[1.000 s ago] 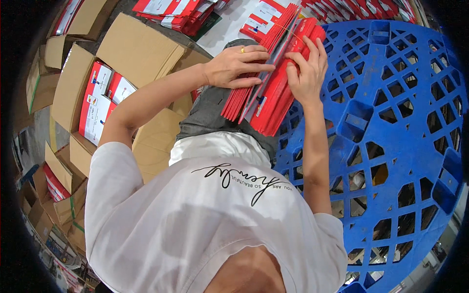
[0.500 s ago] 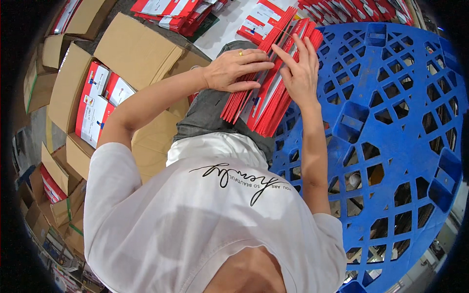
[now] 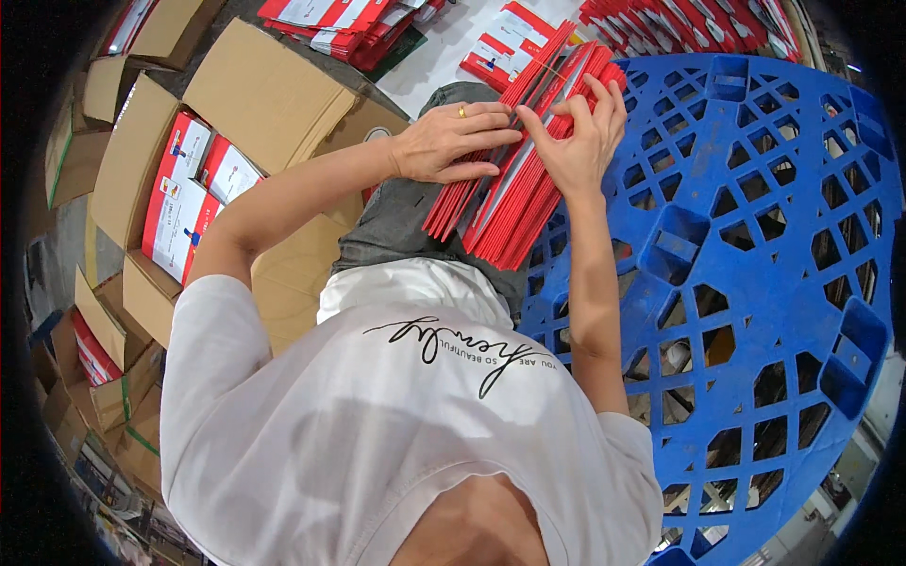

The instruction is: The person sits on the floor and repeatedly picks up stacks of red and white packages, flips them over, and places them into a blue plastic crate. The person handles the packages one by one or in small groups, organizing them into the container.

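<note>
A thick stack of thin red folders (image 3: 514, 203) stands edge-up on my lap, parted by a narrow gap. A thin light strand crosses the far end of its top. My left hand (image 3: 455, 141), wearing a ring, lies over the left part of the stack with its fingers stretched toward the gap. On the right part rests my right hand (image 3: 578, 137). Its fingers are bent over the folder edges, with thumb and forefinger drawn together at the gap. How many folders those fingers grip is hidden.
A blue plastic pallet (image 3: 675, 241) stands close on my right. An open cardboard box (image 3: 274, 94) with red and white packets (image 3: 184, 203) is at my left. More red and white packs (image 3: 330, 24) lie ahead, beside a long row of red folders (image 3: 694, 26).
My right hand's fingers have curled, and its thumb has moved left toward the gap. The red and white face seen between the folders has tipped out of sight. My left hand barely moved.
</note>
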Demonstrator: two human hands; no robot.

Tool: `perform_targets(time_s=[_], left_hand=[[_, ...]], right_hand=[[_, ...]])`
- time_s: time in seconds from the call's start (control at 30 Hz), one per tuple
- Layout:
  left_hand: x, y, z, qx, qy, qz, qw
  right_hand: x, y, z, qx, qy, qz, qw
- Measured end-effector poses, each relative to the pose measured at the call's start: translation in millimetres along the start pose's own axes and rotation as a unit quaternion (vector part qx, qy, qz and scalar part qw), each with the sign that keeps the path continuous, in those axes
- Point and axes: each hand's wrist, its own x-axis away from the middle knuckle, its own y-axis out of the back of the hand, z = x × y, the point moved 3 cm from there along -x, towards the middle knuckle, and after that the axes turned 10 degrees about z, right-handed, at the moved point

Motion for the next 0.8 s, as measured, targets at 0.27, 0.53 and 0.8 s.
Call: perform_targets(time_s=[0.27, 0.53, 0.8], left_hand=[[8.8, 5.0, 6.2, -0.007, -0.020, -0.021, 1.000], [-11.1, -2.0, -10.5, 0.057, -0.015, -0.074, 0.996], [-13.7, 13.7, -11.5, 0.020, 0.012, -0.007, 1.000]], right_hand=[[9.5, 6.3, -5.3, -0.045, 0.023, 0.006, 0.999], [-9.5, 16.8, 7.6, -0.037, 0.075, 0.056, 0.995], [-0.7, 12.3, -2.1, -0.060, 0.095, 0.065, 0.992]])
